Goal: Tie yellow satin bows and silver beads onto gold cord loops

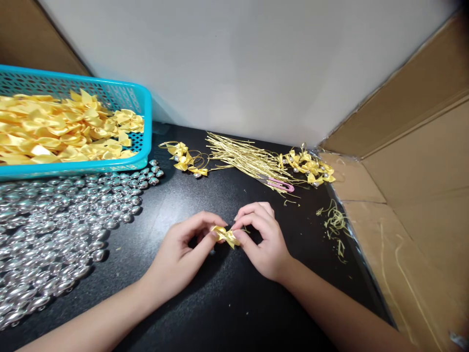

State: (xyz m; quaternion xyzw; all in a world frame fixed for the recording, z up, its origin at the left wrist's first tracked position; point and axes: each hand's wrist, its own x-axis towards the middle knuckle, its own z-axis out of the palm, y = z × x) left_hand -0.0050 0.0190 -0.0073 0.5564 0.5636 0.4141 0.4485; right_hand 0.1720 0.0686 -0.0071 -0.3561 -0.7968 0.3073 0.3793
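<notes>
A small yellow ribbon bow (227, 236) is held between both hands just above the black table, near its middle. My left hand (190, 239) pinches the bow's left side between thumb and fingers. At its right side, my right hand (260, 234) has thumb and fingertips closed on the bow, and a thin gold tie end shows by those fingers. A small shiny bit shows under the left thumb, too hidden to make out.
A blue basket (147, 132) of yellow bows stands at the left, behind many silver beads (73, 225). Gold ties (245, 156), a pink-handled tool (280, 185) and finished bows (308, 165) lie at the back. Tie scraps (335, 222) lie right, beside cardboard (373, 234).
</notes>
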